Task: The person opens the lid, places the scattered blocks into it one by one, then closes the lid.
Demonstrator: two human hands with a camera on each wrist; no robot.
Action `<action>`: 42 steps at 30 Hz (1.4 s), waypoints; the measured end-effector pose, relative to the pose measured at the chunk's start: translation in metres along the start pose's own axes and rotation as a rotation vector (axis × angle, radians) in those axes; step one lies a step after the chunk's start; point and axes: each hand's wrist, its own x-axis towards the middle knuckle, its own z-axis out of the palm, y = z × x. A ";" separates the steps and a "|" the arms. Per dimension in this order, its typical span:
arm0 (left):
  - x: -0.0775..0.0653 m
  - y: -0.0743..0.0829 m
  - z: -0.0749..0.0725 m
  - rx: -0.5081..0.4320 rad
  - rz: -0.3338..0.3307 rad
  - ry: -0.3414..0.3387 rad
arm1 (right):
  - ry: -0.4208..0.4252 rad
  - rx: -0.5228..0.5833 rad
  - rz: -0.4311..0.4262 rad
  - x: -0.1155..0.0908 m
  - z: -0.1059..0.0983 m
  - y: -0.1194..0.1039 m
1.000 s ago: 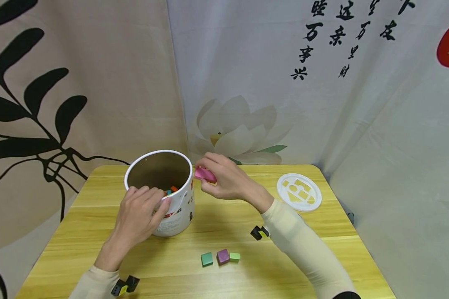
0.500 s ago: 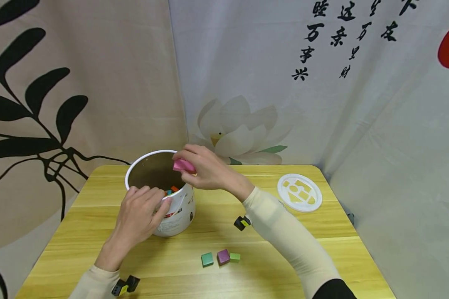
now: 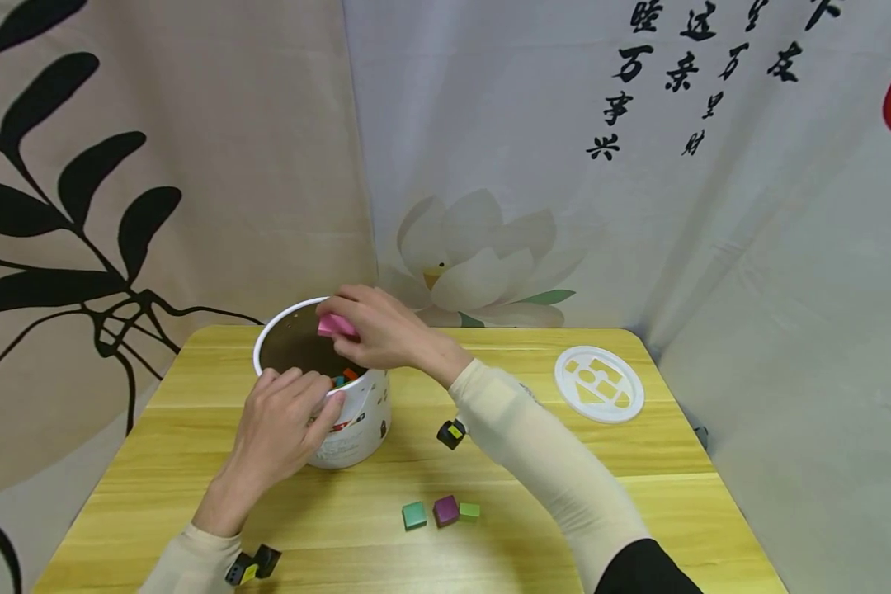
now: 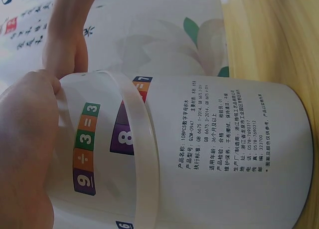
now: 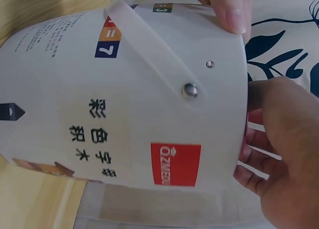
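A white printed bucket (image 3: 356, 433) with a plastic handle (image 4: 142, 154) stands on the table, some coloured blocks (image 3: 347, 376) showing inside. My left hand (image 3: 285, 417) grips its near rim, thumb outside and the other fingertips over the edge. Above the bucket's opening, at the right side of the rim, my right hand (image 3: 386, 330) pinches a pink block (image 3: 337, 326). In the right wrist view that hand's fingers (image 5: 256, 159) reach behind the rim, and the block is mostly hidden there.
A teal block (image 3: 414, 516), a purple block (image 3: 446, 511) and a light green block (image 3: 469, 511) lie on the wooden table (image 3: 564, 495) near its front. At the right lies a white round lid (image 3: 599, 384) with cut-out shapes. A printed cloth hangs behind.
My right hand has moved left with the pink block, from beside the bucket to over its opening. The left hand has kept its grip on the rim.
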 end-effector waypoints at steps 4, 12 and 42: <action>0.000 0.001 0.000 -0.002 -0.001 -0.001 | -0.034 -0.002 0.018 0.009 0.003 -0.003; 0.001 0.001 0.002 -0.007 0.003 -0.002 | -0.073 -0.012 0.022 0.018 0.008 -0.006; 0.001 0.000 0.000 0.008 0.010 0.015 | -0.177 -0.042 0.061 -0.002 0.016 -0.007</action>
